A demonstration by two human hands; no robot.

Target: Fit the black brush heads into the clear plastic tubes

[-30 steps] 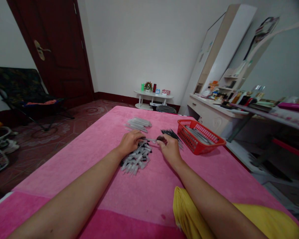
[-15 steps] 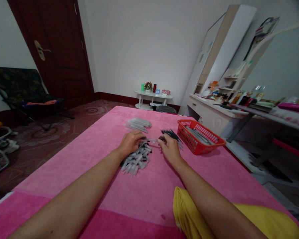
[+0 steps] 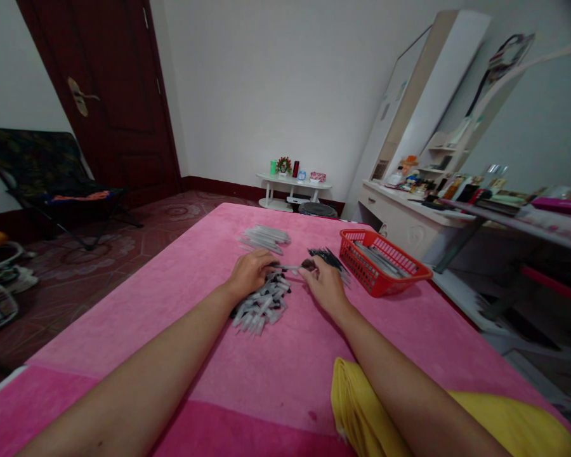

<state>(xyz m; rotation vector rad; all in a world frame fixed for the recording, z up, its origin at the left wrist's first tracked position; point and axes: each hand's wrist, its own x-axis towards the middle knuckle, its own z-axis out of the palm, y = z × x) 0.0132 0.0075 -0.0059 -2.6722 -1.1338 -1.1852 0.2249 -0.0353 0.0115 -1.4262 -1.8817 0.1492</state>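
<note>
Both my hands meet over the pink cloth. My left hand and my right hand are closed in pinches on the two ends of one thin grey pen tube held level between them. Under my left hand lies a heap of short grey and black pen parts. A small pile of thin black sticks lies just beyond my right hand. Farther back is a bundle of clear tubes.
A red plastic basket with several grey pens inside stands to the right of my right hand. Yellow fabric lies at the near right. A dressing table crowds the right side; a folding chair and a dark door are at left.
Almost nothing differs: both hands stay pinched on the tube, and the view has shifted very slightly.
</note>
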